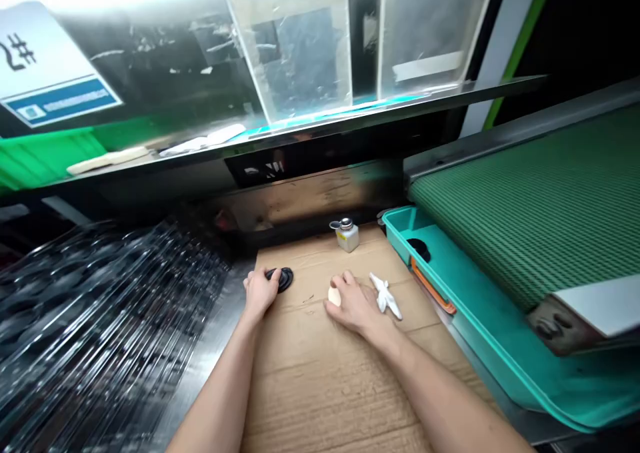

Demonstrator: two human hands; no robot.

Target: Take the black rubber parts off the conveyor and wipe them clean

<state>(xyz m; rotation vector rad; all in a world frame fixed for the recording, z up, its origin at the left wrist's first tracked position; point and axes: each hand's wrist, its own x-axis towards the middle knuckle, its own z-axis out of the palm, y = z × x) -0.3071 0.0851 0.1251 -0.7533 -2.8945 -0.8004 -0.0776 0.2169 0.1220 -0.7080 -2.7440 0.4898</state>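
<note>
My left hand [261,289] is closed on the near edge of a round black disc-shaped part [285,279] at the left side of the cardboard sheet [300,373]. Farther right, my right hand [353,301] curls its fingers round a small cream-coloured pad [335,297], partly hidden by the fingers. Just right of that hand lies a crumpled, twisted white cloth [385,296]. Beyond both hands stands a small whitish bottle [347,235] with a metal top and a yellow label.
A teal bin [480,333] on the right holds a black round part [419,248]; an orange-handled tool [433,286] lies along its side. Over the bin reaches a green conveyor belt [540,193]. Clear plastic trays [100,333] with black parts are stacked at left. A metal shelf [280,133] crosses the back.
</note>
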